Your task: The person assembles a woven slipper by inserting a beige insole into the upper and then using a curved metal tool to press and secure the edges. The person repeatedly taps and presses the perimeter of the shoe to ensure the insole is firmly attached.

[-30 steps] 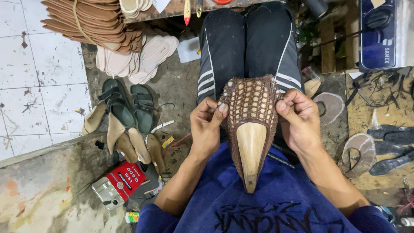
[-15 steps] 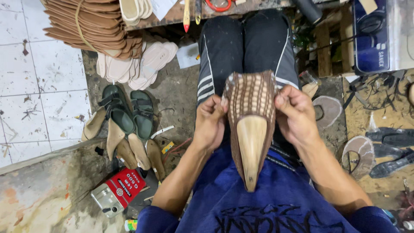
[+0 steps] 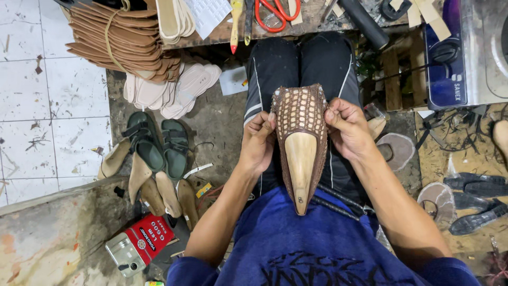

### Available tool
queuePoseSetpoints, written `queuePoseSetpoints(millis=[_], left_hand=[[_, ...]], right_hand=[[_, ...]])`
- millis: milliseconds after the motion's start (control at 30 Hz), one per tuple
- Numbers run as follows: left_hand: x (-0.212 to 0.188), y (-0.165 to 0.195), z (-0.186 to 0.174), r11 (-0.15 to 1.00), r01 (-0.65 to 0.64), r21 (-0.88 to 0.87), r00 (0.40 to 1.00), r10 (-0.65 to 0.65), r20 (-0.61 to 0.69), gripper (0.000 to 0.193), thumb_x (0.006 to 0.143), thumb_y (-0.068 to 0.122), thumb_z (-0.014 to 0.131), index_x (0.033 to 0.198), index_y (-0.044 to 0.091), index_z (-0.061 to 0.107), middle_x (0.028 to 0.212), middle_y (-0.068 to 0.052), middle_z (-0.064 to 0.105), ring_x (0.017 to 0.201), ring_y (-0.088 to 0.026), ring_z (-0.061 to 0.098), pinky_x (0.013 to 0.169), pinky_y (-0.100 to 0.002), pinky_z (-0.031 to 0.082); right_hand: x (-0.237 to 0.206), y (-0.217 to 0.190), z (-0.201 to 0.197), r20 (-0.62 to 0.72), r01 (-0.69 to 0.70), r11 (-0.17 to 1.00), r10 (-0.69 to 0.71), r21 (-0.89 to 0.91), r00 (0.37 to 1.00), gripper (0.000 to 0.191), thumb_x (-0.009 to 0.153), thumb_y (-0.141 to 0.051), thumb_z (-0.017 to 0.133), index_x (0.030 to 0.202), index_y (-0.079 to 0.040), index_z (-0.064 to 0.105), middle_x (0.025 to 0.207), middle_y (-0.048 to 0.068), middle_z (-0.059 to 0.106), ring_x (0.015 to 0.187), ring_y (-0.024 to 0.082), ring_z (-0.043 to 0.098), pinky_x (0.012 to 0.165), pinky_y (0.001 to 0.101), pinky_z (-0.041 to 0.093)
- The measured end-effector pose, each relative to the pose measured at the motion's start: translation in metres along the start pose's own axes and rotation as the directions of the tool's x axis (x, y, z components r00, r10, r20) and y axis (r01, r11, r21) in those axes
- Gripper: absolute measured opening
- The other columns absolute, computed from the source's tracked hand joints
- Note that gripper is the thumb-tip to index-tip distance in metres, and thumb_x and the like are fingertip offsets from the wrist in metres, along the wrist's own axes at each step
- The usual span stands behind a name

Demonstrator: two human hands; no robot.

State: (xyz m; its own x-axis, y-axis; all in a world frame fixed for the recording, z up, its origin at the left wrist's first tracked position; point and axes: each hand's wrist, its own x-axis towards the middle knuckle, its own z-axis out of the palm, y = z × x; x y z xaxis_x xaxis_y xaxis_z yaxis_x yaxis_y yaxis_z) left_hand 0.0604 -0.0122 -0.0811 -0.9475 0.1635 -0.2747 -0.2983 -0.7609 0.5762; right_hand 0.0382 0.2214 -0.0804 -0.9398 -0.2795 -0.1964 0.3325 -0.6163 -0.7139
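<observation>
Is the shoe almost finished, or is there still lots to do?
Partly done. The brown woven upper already sits over the wooden shoe form, whose pale bottom is bare, so no sole is on yet. The left hand and right hand grip the upper's two edges at the sides of the form. Likely still left: fixing the edges and adding a sole, perhaps from the stacked soles on the workbench.

Bright even overhead light, sharp, soft shadows
</observation>
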Motion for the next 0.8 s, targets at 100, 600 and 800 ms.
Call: queuePoseSetpoints(millis=[100, 600, 800], left_hand=[[0.004, 0.000, -0.003, 0.999, 0.003, 0.039, 1.000, -0.003, -0.002, 0.018, 0.101, 0.014, 0.065, 0.085, 0.007, 0.063, 0.083, -0.002, 0.070, 0.073, -0.010, 0.061, 0.070, -0.026, 0.048], [-0.108, 0.074, 0.047, 0.963, -0.173, 0.206, 0.677, -0.035, 0.735, 0.017, 0.100, 0.011, 0.074, 0.087, 0.001, 0.072, 0.099, -0.017, 0.077, 0.091, -0.028, 0.077, 0.096, -0.040, 0.062], [-0.121, 0.087, 0.067, 0.956, -0.191, 0.223, 0.513, -0.097, 0.853, 0.007, 0.102, 0.008, 0.072, 0.099, 0.002, 0.075, 0.104, -0.015, 0.076, 0.098, -0.028, 0.077, 0.099, -0.038, 0.063]], right_hand=[[0.005, -0.001, -0.007, -0.005, -0.009, 1.000, 0.009, 0.014, 1.000, 0.013, 0.097, -0.010, 0.074, 0.092, -0.007, 0.062, 0.089, 0.002, 0.070, 0.080, 0.011, 0.065, 0.077, 0.0272, 0.054], [-0.126, -0.094, 0.101, 0.716, 0.553, 0.754, -0.162, -0.354, 0.679, 0.028, 0.098, -0.011, 0.065, 0.072, -0.002, 0.067, 0.082, 0.014, 0.077, 0.077, 0.025, 0.081, 0.070, 0.0373, 0.070], [-0.131, -0.103, 0.131, 0.835, 0.434, 0.841, 0.038, -0.324, 0.549, 0.035, 0.103, -0.011, 0.058, 0.075, 0.009, 0.068, 0.083, 0.020, 0.076, 0.080, 0.035, 0.082, 0.073, 0.0451, 0.071]])
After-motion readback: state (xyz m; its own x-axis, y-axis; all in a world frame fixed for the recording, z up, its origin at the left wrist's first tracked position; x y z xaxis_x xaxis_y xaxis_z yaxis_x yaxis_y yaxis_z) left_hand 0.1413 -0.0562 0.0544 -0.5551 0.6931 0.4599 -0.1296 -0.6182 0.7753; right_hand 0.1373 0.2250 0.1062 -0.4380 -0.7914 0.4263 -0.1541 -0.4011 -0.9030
